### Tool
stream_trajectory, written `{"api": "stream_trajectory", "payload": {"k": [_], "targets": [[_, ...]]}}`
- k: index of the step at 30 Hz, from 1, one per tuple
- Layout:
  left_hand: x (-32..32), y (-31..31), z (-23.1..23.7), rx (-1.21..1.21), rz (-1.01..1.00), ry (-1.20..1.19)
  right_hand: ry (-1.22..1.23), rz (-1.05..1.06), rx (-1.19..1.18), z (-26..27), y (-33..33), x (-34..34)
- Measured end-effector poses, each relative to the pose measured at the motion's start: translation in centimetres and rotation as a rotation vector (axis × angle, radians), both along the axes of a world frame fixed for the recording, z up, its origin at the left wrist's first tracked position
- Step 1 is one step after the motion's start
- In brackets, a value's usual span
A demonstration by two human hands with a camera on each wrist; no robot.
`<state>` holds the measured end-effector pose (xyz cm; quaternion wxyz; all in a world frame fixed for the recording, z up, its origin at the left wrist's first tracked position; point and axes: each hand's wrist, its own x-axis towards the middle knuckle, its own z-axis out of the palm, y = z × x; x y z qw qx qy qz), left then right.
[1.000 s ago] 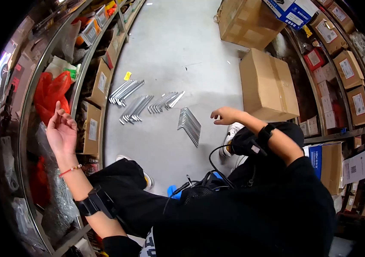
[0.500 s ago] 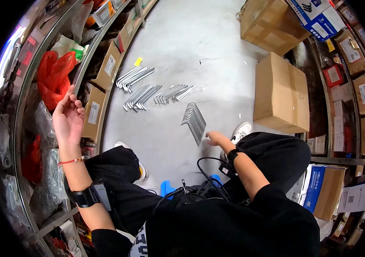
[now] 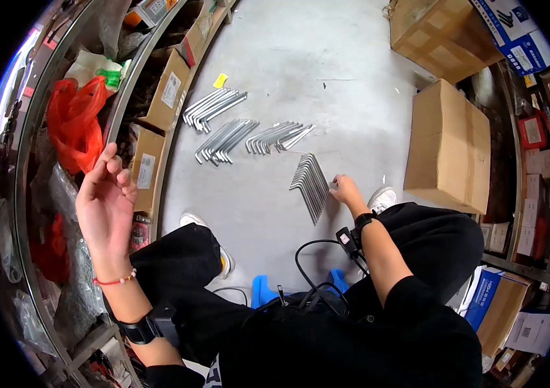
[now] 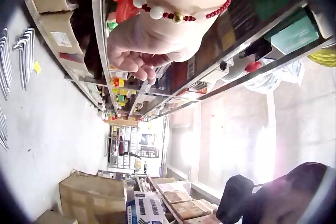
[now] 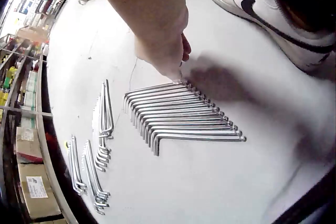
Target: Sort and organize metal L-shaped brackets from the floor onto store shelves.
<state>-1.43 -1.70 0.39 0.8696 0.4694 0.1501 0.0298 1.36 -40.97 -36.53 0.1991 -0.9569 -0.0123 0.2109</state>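
A slanted row of silver L-shaped hex keys [image 3: 312, 187] [image 5: 178, 113] lies on the grey floor. Just right of that row in the head view is my right hand [image 3: 347, 191] [image 5: 163, 50], its fingertips low by the end of the outermost key; whether they grip it is hidden. Three more groups of keys lie beyond, one at far left [image 3: 213, 108], one below it [image 3: 226, 140] and one in the middle [image 3: 278, 137]. My left hand [image 3: 108, 207] [image 4: 152, 43] is raised beside the left shelf, palm up, fingers loosely bent and holding nothing.
Metal shelving with cardboard boxes [image 3: 165, 90] and a red plastic bag [image 3: 78, 123] runs along the left. On the right stand a large carton [image 3: 449, 145] and more shelves. A yellow tag [image 3: 221, 80] lies beyond the keys. White shoes [image 3: 383, 199] flank the floor area.
My right hand has come down and forward to the edge of the slanted row. My left hand stays raised by the shelf. The head view has shifted, and the keys lie as before.
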Motion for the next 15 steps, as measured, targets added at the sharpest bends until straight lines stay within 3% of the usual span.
{"api": "stream_trajectory", "payload": {"k": [2,5,8,15], "targets": [[0.3,0.0,-0.1,0.002,0.018,0.022,0.073,0.024,-0.021,-1.3,0.4,0.7],[0.6,0.3,-0.6,-0.002,0.015,0.030,0.107,-0.120,-0.009,-2.0,1.8,1.7],[0.6,0.7,-1.0,0.001,0.020,0.039,0.059,-0.248,0.070,-2.5,2.8,2.2],[0.2,1.5,-1.2,0.017,0.038,0.046,-0.019,-0.342,-0.029,-3.0,4.0,1.4]]}}
